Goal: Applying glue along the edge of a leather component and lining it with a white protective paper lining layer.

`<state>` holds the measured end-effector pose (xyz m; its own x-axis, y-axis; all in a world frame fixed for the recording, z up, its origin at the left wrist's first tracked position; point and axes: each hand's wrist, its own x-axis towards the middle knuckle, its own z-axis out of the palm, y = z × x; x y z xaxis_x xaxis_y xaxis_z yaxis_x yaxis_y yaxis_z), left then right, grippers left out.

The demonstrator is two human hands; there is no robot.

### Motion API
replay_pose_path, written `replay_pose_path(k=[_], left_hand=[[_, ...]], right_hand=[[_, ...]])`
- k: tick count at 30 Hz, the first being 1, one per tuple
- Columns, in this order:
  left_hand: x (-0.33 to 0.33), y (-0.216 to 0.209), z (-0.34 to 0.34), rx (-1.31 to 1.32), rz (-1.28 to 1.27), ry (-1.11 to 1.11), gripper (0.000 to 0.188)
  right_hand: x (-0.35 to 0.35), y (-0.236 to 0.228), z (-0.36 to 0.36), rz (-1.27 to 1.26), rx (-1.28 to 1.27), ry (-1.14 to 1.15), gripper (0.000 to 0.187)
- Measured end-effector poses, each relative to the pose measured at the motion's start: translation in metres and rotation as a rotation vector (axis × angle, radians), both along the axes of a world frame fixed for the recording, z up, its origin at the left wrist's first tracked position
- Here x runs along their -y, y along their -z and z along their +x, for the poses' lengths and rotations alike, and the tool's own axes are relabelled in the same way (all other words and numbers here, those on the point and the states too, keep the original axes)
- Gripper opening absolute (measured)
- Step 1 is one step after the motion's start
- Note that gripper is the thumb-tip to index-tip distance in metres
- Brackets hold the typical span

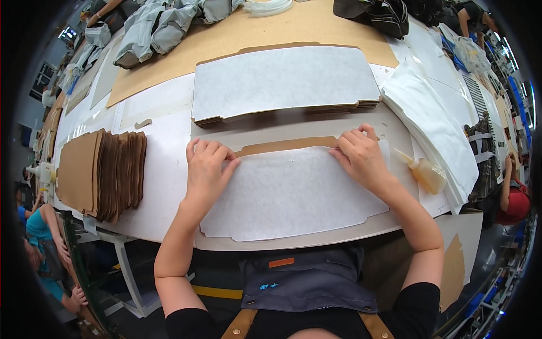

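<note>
A white sheet (pixel 293 195) with notched corners lies in front of me, over a brown cardboard piece (pixel 288 146) that shows as a strip along its far edge. My left hand (pixel 208 166) pinches the far left corner of the sheet between thumb and fingers. At the far right corner, my right hand (pixel 361 155) has its thumb and bent fingers closed on the same edge. Beyond both hands rests a stack of similar white-faced cardboard pieces (pixel 282 79), with brown edges showing below the top one.
Brown cardboard pieces (pixel 82 172) are stacked at the left. To the right stand a glue bottle (pixel 430 175) with amber liquid and a pile of white fabric (pixel 432 130). Grey bags (pixel 164 31) and a black bag (pixel 372 16) lie at the back. Other people work at both sides.
</note>
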<state>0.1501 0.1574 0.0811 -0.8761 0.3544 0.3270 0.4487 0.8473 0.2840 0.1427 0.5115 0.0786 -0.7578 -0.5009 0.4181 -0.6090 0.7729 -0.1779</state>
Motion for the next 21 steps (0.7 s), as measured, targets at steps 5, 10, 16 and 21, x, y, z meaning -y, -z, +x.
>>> replay_pose_path(k=[5,10,16,21], left_hand=[[-0.0006,0.0023,0.0004,-0.003,-0.007,-0.009,0.015],[-0.0009,0.0052,-0.0008,-0.027,-0.018,-0.026,0.017],[-0.0011,0.0038,-0.0016,-0.012,-0.009,-0.028,0.016],[-0.0003,0.0053,-0.0023,-0.004,-0.015,-0.022,0.016]], right_hand=[[0.0007,-0.0008,0.001,0.007,-0.001,0.006,0.021],[0.0024,0.0021,-0.0005,0.005,-0.013,0.005,0.023],[0.0025,-0.0003,-0.0002,0.042,0.005,0.021,0.019],[0.0033,0.0024,-0.0004,0.037,0.001,0.021,0.019]])
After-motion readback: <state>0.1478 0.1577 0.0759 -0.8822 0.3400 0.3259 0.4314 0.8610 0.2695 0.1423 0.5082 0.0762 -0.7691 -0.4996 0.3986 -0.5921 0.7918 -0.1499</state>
